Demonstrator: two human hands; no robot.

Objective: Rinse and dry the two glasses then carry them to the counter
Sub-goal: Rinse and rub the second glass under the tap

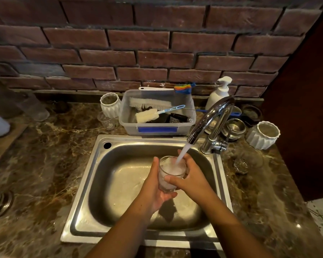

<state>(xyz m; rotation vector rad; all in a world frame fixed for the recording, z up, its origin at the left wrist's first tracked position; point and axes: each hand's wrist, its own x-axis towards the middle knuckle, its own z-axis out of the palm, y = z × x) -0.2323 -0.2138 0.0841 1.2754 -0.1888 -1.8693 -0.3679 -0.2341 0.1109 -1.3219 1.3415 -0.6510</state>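
rinse step: left hand (155,185) and right hand (189,176) both grip the glass (169,175) under the tap stream (182,154); next, tip it empty.

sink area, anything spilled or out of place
One glass seems to lie on its side on the counter right of the sink; it could roll. Nothing else stands out.

We see a plastic tub (126,116) of brushes (149,102) behind the sink (147,140), a soap bottle (217,95), and a white ribbed pot (110,105).
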